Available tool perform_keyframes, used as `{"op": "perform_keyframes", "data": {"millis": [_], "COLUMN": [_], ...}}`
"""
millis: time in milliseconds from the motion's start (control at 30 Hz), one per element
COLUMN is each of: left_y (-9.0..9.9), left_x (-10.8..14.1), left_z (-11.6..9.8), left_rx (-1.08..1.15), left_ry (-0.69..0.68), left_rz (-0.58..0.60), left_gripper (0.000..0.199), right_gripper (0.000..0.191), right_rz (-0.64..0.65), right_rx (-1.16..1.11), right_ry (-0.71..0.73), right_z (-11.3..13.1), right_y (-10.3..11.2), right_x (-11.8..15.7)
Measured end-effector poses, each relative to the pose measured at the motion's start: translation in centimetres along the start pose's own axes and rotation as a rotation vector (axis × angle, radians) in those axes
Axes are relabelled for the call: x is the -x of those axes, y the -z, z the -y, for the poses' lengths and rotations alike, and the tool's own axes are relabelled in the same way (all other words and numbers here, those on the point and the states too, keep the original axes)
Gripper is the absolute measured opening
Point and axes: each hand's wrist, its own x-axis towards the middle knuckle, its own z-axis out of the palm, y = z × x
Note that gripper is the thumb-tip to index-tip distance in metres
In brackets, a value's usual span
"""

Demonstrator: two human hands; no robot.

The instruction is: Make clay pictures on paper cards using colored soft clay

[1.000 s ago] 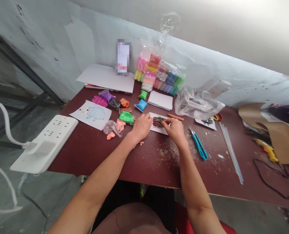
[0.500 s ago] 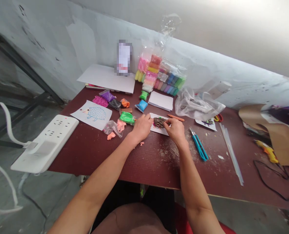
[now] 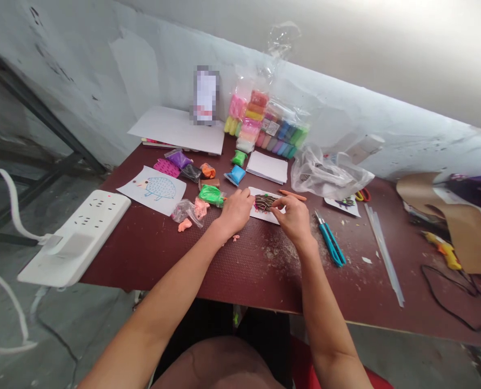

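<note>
— Left grip [image 3: 236, 212]: state?
— Fingers curled, resting against the left end of a small white card [image 3: 261, 216]; closure not readable, point of contact hidden beneath the fingers.
— Right grip [image 3: 295, 218]?
— Fingertips bunched over dark brown strands [image 3: 264, 202] on the card; pinch or mere touch impossible to tell at this size, strand pattern blurred.
— Card position?
— Mid-desk [image 3: 175, 259], between both grips, right end hidden under the right grip.
— Other obscured items?
— Orange stick [image 3: 292, 195], partly behind the right grip; upright pixelated object [image 3: 205, 96] at the desk's back edge, unidentifiable.
</note>
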Motion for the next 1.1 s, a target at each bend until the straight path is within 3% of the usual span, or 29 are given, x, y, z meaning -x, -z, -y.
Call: {"op": "perform_keyframes", "data": {"millis": [333,1100], "left_y": [-0.3,0.4], "left_x": [0.0,0.1], "left_z": [0.1,-0.2], "left_rx": [0.006,0.004], "left_ry": [0.002,0.004], "left_rz": [-0.019,0.022], "left_gripper": [0.035,0.039], "right_gripper": [0.011,0.032], "right_rz": [0.062,0.182], "right_rx": [0.231,0.399], "right_ry": [-0.003,-0.177], "right_z": [2.0,4.9], "right_y": [-1.4,-1.4], "right_x": [1.0,1.8]}}
